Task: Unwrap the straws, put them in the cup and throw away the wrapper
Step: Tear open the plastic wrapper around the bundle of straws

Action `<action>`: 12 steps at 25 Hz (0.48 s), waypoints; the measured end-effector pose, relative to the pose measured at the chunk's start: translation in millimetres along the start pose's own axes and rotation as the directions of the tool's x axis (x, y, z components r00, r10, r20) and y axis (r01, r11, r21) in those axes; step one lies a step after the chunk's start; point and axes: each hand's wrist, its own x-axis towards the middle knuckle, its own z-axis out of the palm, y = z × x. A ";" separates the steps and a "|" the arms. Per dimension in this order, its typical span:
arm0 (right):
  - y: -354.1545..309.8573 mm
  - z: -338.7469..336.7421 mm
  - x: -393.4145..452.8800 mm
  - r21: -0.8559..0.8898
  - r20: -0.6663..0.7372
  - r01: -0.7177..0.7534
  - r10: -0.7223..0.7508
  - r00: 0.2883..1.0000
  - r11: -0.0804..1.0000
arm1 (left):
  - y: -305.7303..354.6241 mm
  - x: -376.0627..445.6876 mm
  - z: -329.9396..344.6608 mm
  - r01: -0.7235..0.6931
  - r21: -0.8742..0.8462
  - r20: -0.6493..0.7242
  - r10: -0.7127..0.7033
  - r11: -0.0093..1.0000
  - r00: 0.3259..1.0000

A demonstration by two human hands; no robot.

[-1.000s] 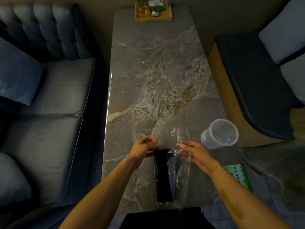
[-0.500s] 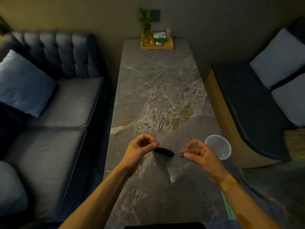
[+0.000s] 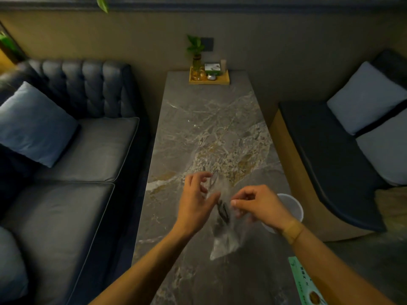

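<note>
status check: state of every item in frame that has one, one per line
clear plastic wrapper: held above the table by both hands, being pulled open, crumpled
black straws: bundled, inside the wrapper
clear plastic cup: upright on the table's right edge, no straws in it, partly hidden by the right wrist
left hand: grip shut on the wrapper
right hand: grip pinching the wrapper
grey marble table: bare in the middle

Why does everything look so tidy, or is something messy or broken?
Nothing stands out. Both hands hold the clear wrapper with the black straws inside, the cup stands upright, and nothing is spilled on the table.
</note>
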 end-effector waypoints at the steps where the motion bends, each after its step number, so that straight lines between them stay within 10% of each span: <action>1: 0.5 5.3 -0.3 0.092 -0.013 -0.052 0.053 0.999 0.994 | 0.5 -7.1 2.4 0.011 -0.057 0.013 -0.010 0.998 1.000; 5: 9.0 23.8 -6.2 0.234 -0.074 -0.140 0.161 0.984 0.962 | -4.3 -33.8 7.9 0.027 -0.126 0.257 0.006 0.992 0.966; 12: 10.6 28.2 -17.9 0.321 -0.003 -0.110 0.117 0.993 0.941 | -5.2 -32.4 4.7 -0.053 -0.069 0.087 0.059 0.996 0.994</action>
